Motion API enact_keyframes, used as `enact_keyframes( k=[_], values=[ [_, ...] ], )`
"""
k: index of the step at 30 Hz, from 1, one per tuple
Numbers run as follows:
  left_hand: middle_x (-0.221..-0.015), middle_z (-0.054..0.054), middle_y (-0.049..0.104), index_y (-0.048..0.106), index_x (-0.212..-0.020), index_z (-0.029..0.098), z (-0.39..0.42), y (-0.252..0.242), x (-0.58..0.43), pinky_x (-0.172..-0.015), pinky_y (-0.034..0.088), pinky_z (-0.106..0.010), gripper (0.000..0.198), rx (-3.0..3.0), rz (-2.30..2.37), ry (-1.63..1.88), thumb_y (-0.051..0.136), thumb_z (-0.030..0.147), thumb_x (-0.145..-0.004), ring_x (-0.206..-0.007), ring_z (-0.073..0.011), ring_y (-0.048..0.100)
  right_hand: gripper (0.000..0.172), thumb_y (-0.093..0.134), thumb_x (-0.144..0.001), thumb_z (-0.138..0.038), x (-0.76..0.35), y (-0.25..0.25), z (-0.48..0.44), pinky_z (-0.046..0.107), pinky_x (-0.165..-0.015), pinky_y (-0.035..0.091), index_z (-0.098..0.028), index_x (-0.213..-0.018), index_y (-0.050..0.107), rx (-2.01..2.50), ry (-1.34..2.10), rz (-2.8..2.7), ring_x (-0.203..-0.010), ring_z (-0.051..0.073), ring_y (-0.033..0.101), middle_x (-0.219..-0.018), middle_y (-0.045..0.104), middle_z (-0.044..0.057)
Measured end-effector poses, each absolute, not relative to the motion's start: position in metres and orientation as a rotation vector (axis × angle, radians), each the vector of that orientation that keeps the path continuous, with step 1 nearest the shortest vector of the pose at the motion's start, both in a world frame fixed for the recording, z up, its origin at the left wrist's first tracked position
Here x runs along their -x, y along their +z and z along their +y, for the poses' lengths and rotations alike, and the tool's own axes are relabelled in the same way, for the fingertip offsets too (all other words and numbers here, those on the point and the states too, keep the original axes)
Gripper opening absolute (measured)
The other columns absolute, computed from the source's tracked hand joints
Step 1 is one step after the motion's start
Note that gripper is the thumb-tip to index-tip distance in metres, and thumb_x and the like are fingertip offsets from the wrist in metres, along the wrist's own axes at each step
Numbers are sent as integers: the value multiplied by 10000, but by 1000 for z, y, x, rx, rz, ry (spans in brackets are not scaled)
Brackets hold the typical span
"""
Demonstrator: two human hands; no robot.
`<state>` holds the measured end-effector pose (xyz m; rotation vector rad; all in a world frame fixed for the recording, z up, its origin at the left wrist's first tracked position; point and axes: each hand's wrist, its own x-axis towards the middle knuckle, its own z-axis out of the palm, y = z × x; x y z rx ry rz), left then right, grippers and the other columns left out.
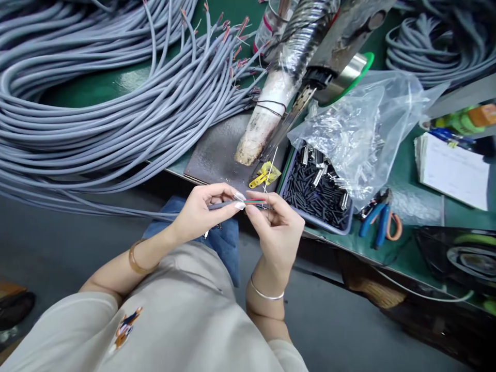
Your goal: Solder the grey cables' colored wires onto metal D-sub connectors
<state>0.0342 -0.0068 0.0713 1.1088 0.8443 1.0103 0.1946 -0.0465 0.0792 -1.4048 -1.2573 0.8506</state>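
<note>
Between my hands runs the end of a grey cable, its thin coloured wires bared at the tip. My left hand is closed round the grey jacket just behind the stripped end, thumb and fingers pinched. My right hand pinches the loose wires, red and green among them, with its thumb against the fingers. Both hands are in front of my body at the bench edge. Just beyond them lies a small yellow clip on a dark mat.
Many grey cables cover the left of the green bench. A white-tipped duct and a solder spool stand ahead. On the right are a bin of black sleeves and metal connectors, a plastic bag, blue-handled pliers and a paper pad.
</note>
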Motion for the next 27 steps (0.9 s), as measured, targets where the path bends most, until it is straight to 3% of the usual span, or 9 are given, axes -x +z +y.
enact_keyframes(
  k=[4, 8, 11, 13, 17, 21, 27],
  values=[
    [-650, -4, 641, 732, -789, 113, -9, 79, -34, -540, 470, -172, 174, -1092, 716, 813, 764, 280, -829, -558, -72, 548, 257, 753, -885, -409, -194, 77, -44, 223, -468, 344, -207, -733, 711, 1261, 986, -1149, -514, 81, 469, -629, 603, -26],
    [-620, 4, 597, 717, -785, 107, -10, 86, -32, -490, 428, -171, 222, -1031, 538, 669, 760, 313, -855, -518, -62, 506, 446, 684, -928, -508, -199, 81, -42, 216, -419, 286, -210, -619, 564, 1098, 1143, -1012, -416, 62, 305, -491, 386, -77],
    [-640, -7, 625, 727, -815, 109, -9, 84, -32, -509, 452, -178, 228, -1009, 614, 746, 770, 330, -850, -533, -69, 530, 508, 680, -921, -519, -209, 90, -41, 205, -376, 200, -221, -592, 433, 1094, 952, -853, -386, 46, 165, -504, 262, -106],
    [-639, -12, 642, 728, -813, 113, -9, 81, -33, -543, 480, -186, 220, -1019, 711, 836, 777, 326, -841, -556, -80, 560, 485, 676, -922, -500, -213, 95, -42, 210, -384, 200, -219, -593, 457, 1147, 710, -837, -388, 47, 206, -507, 308, -98],
    [-734, -45, 723, 738, -816, 118, -9, 75, -38, -637, 543, -199, 157, -1105, 820, 978, 760, 271, -840, -657, -111, 652, 227, 718, -900, -371, -206, 93, -51, 250, -501, 361, -211, -740, 705, 1424, 471, -1114, -548, 100, 507, -648, 610, -16],
    [-865, -84, 774, 753, -829, 119, -13, 71, -39, -745, 575, -226, 119, -1281, 906, 1099, 747, 235, -854, -809, -153, 719, 80, 719, -886, -259, -189, 83, -55, 254, -476, 283, -207, -831, 744, 1508, 598, -1288, -494, 57, 378, -746, 657, -24],
    [-810, -62, 749, 766, -894, 131, -13, 68, -32, -588, 477, -210, 84, -1609, 914, 1176, 715, 197, -904, -690, -122, 642, 97, 690, -900, -251, -184, 73, -51, 250, -458, 234, -192, -827, 715, 1480, 684, -1257, -480, 46, 315, -715, 591, -42]
  ],
)
